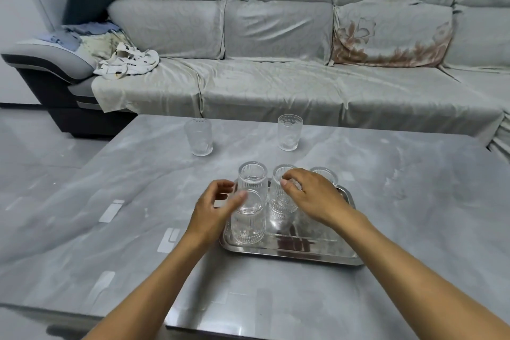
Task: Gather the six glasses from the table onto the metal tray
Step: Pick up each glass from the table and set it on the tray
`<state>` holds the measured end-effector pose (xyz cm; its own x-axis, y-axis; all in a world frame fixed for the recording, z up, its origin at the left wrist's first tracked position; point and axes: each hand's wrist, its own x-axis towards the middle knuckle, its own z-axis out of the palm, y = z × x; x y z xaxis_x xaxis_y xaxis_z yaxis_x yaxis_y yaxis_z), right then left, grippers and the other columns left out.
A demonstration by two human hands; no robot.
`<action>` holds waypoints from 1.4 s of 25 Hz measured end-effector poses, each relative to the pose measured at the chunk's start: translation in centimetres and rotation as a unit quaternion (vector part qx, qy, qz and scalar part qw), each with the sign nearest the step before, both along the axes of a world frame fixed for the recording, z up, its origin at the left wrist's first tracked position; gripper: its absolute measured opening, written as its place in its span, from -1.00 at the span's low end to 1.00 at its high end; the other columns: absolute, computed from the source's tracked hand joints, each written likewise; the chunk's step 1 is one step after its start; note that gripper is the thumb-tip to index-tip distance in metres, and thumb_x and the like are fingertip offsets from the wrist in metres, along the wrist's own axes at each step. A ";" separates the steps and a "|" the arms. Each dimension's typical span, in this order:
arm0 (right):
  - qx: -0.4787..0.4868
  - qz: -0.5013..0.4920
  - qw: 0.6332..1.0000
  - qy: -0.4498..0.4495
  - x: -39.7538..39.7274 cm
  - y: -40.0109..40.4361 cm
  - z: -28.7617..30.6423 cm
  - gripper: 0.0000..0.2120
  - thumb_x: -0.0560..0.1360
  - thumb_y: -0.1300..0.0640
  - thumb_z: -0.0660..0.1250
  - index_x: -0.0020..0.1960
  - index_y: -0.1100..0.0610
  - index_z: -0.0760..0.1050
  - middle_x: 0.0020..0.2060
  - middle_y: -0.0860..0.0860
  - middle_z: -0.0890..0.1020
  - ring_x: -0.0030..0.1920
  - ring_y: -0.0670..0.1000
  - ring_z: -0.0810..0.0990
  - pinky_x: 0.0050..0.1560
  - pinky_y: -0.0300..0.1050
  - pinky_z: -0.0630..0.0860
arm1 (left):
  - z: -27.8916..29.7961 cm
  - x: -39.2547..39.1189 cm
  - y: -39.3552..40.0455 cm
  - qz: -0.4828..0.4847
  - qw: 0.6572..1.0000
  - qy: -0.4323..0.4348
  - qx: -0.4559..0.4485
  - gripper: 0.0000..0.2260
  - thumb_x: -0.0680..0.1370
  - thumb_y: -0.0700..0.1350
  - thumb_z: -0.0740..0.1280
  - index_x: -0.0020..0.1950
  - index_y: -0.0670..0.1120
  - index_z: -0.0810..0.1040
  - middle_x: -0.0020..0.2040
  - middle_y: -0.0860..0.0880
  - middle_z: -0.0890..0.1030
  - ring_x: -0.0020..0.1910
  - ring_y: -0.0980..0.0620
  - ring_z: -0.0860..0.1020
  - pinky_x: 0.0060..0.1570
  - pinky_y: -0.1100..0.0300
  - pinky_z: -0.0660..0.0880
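On the metal tray (289,252), four glasses crowd the far-left; left hand (218,204) fingers spread beside one, right hand (311,196) fingers loosely curled, steadying likely.

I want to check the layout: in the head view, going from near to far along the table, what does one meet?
Metal tray front rim → front-left glass on the tray → back-left glass on the tray → the two glasses on the bare table, left and right → sofa.
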<state>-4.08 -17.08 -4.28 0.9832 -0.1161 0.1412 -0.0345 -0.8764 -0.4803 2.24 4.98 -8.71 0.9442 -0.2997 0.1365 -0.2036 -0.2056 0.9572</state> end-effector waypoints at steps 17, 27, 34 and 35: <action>0.005 -0.125 0.981 0.149 16.2 -8.2 0.3 -0.20 0.40 0.05 0.35 0.53 -0.05 0.03 0.02 0.07 0.59 -0.04 0.14 0.58 -0.09 -0.01 0.54 | 3.2 12.2 -9.9 0.024 0.973 -0.098 0.208 -0.77 0.46 -0.03 0.36 0.11 0.02 0.56 0.18 -0.01 0.57 0.13 -0.01 0.53 0.11 0.03 0.49; -0.115 -0.173 0.978 0.019 17.2 -9.7 0.0 -0.88 0.49 0.07 0.35 -0.05 0.08 0.44 0.00 0.12 0.66 -0.02 0.20 0.59 -0.20 -0.04 0.41 | 3.4 13.0 -7.0 0.030 0.982 -0.110 0.150 -0.83 0.49 -0.11 0.39 0.07 0.04 0.55 0.09 0.07 0.58 -0.02 0.12 0.50 -0.16 0.30 0.39; 0.008 -0.099 0.983 -0.153 8.3 -7.9 8.6 -0.82 0.44 0.00 0.46 -0.14 0.03 0.47 -0.31 -0.07 0.64 -0.28 -0.02 0.57 -0.28 -0.10 0.42 | 8.0 8.4 -8.5 -0.004 0.991 -0.124 0.057 -0.54 0.39 -0.08 0.49 0.25 0.06 0.46 0.10 0.09 0.57 0.09 0.10 0.54 -0.05 0.30 0.46; 0.019 -0.065 0.986 -0.150 6.4 -7.3 9.8 -0.81 0.42 0.00 0.48 -0.15 0.00 0.47 -0.32 -0.12 0.63 -0.31 -0.12 0.57 -0.30 -0.16 0.40 | 9.1 7.2 -8.6 -0.030 0.988 -0.139 0.058 -0.44 0.37 -0.04 0.52 0.31 0.08 0.41 0.14 0.09 0.55 0.11 0.12 0.52 0.01 0.27 0.46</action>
